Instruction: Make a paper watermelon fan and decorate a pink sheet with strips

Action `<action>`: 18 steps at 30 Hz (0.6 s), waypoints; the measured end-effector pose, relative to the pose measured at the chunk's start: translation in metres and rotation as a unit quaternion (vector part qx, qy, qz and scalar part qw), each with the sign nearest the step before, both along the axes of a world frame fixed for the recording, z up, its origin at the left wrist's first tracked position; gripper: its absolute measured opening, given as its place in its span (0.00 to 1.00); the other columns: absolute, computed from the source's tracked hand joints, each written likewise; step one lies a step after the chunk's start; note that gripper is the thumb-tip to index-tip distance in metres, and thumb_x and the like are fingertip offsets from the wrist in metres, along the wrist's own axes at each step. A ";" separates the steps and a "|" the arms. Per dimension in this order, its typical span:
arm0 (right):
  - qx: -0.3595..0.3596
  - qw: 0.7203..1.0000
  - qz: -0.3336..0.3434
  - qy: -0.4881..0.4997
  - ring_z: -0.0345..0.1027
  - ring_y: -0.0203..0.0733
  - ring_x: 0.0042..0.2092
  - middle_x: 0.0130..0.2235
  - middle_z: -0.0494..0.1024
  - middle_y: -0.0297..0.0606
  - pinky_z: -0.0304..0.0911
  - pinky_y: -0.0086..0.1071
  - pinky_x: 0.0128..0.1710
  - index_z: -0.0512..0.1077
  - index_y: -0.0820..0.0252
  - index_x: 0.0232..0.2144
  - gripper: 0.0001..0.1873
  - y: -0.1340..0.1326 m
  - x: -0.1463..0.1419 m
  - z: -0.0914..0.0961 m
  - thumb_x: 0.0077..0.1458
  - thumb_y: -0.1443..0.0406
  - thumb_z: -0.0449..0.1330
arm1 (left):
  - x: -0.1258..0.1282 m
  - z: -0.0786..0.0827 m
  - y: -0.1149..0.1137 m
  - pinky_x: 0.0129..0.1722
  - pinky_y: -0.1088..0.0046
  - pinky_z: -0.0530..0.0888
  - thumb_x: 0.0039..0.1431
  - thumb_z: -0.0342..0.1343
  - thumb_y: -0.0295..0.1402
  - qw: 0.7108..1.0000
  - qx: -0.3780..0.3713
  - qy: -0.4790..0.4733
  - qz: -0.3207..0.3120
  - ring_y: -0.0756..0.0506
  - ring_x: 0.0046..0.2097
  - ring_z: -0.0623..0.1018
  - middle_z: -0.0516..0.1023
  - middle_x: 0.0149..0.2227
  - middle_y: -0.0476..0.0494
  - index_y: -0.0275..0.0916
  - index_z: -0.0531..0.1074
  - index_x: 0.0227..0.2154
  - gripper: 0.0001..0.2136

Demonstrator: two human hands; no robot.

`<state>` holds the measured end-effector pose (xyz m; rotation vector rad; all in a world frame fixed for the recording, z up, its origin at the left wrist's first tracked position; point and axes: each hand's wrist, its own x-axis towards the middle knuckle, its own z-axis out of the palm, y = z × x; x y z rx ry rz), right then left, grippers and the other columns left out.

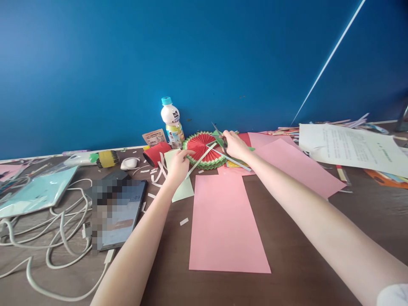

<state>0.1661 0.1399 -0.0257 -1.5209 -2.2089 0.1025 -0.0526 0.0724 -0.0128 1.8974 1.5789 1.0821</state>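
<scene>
At left, cables [62, 229] are tangled beside a phone [124, 216]; a capped bottle [171, 119] is set farther off. What is gripped by the left hand [178, 168] cannot be told; beside it, far centre, a paper fan [198, 143] is placed. Scissors [218, 128] are held in the right hand [236, 145].

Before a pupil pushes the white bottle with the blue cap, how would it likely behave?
The bottle stands tall and narrow, so a push high up would probably tip it. Its rounded sides suggest it may roll once down.
</scene>
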 end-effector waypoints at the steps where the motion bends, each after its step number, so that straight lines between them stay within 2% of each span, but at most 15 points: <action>1: 0.004 1.000 -0.004 0.016 0.61 0.50 0.41 0.42 0.66 0.50 0.56 0.39 0.37 0.59 0.62 0.42 0.17 0.000 0.001 0.000 0.46 0.72 0.49 | 0.000 0.000 0.000 0.52 0.65 0.63 0.47 0.41 0.22 1.000 -0.001 -0.001 0.000 0.43 0.48 0.70 0.71 0.43 0.42 0.38 0.74 0.38 0.20; 5: 0.011 0.996 -0.018 0.087 0.62 0.42 0.35 0.34 0.68 0.40 0.56 0.32 0.33 0.59 0.58 0.36 0.12 -0.002 0.010 0.006 0.45 0.71 0.48 | -0.001 0.001 0.001 0.51 0.63 0.63 0.48 0.42 0.23 1.000 -0.016 -0.006 -0.004 0.43 0.48 0.71 0.73 0.44 0.42 0.38 0.74 0.39 0.19; 8: 0.024 0.986 -0.030 0.162 0.61 0.39 0.31 0.31 0.66 0.35 0.55 0.30 0.31 0.57 0.56 0.32 0.08 -0.009 0.017 0.021 0.45 0.68 0.49 | 0.001 0.003 0.000 0.52 0.64 0.63 0.49 0.43 0.25 0.999 -0.023 -0.020 -0.013 0.43 0.49 0.71 0.74 0.44 0.42 0.37 0.73 0.38 0.17; 11: 0.004 0.925 0.023 0.379 0.56 0.35 0.27 0.26 0.60 0.30 0.52 0.30 0.28 0.56 0.56 0.27 0.12 -0.025 0.019 0.044 0.39 0.66 0.56 | 0.007 0.007 -0.003 0.51 0.66 0.64 0.52 0.46 0.29 0.997 -0.031 -0.068 -0.030 0.43 0.49 0.72 0.75 0.44 0.41 0.37 0.73 0.38 0.13; 13: -0.013 0.913 0.037 0.406 0.52 0.33 0.24 0.24 0.56 0.27 0.51 0.30 0.26 0.55 0.55 0.27 0.14 -0.039 0.017 0.060 0.39 0.63 0.57 | 0.013 0.010 -0.006 0.50 0.66 0.66 0.53 0.49 0.34 0.991 -0.043 -0.112 -0.053 0.43 0.48 0.72 0.75 0.45 0.41 0.36 0.72 0.39 0.12; 16: -0.105 0.862 0.103 0.485 0.49 0.31 0.22 0.22 0.53 0.26 0.47 0.29 0.23 0.56 0.55 0.28 0.16 -0.061 0.007 0.076 0.37 0.63 0.60 | 0.022 0.017 -0.012 0.49 0.67 0.67 0.51 0.55 0.38 0.971 -0.067 -0.191 -0.126 0.43 0.50 0.71 0.73 0.48 0.40 0.37 0.69 0.43 0.16; 18: -0.147 0.838 0.129 0.509 0.49 0.30 0.22 0.22 0.52 0.25 0.45 0.28 0.22 0.56 0.55 0.28 0.16 -0.073 -0.001 0.080 0.37 0.63 0.61 | 0.027 0.022 -0.017 0.49 0.67 0.68 0.50 0.57 0.38 0.949 -0.088 -0.241 -0.184 0.43 0.51 0.71 0.72 0.50 0.40 0.37 0.67 0.46 0.20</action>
